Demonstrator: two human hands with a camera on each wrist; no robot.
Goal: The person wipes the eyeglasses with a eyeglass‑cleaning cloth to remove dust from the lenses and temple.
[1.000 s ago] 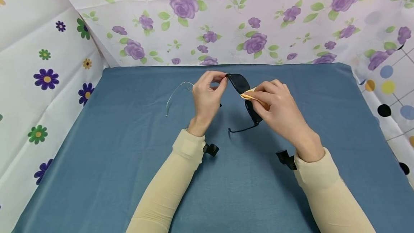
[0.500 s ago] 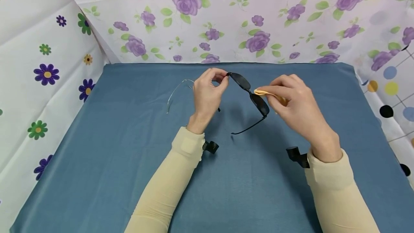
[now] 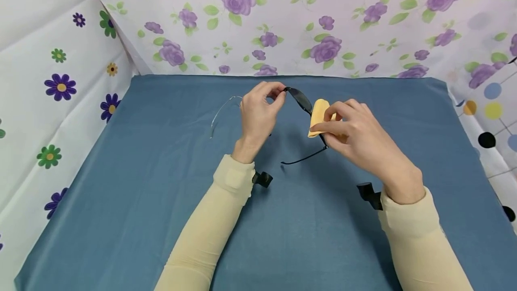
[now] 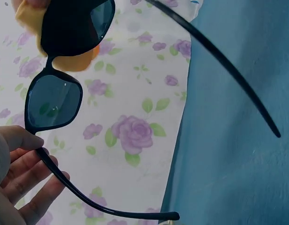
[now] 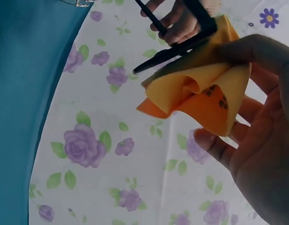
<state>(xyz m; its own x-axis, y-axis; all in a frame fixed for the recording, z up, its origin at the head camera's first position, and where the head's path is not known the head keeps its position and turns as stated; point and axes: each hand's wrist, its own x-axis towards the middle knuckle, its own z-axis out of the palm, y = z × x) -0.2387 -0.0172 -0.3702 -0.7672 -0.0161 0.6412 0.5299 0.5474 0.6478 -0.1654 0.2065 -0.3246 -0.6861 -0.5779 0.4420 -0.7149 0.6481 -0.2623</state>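
While black-framed sunglasses [image 3: 300,98] with dark lenses are held above the blue tablecloth [image 3: 161,201], one frame corner is pinched by the left hand [image 3: 258,113], and a folded yellow cloth [image 3: 318,118] is gripped by the right hand [image 3: 359,136] at the opposite lens. In the head view, the long axis is slanted from upper left to lower right, temples pointed lower left. Bluish, see-through lens colour is revealed by the left wrist view; dark marks on the cloth, by the right.

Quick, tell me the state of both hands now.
Left hand: pinching the sunglasses near one hinge.
Right hand: gripping the yellow cloth.
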